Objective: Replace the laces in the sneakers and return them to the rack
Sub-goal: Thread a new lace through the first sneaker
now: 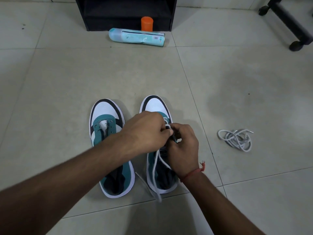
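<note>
Both hands work over the right sneaker (155, 106) on the floor — left hand (144, 131) and right hand (183, 143) pinching the white lace (155, 168) at the eyelets. Soft, limp cord — likely best gripped near its stiff tip.

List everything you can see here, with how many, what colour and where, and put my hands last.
sneakers: two, teal, white and black, side by side on the floor; the left one has no lace
lace: one, white, part threaded in the right sneaker
loose lace bundle: grey-white, floor, right
spray can: one, pale blue, lying before the rack
orange container: one, upright behind the can
rack: one, black, top
chair base: black, top right
left hand: pinching the lace
right hand: gripping the lace; red thread on wrist
</note>
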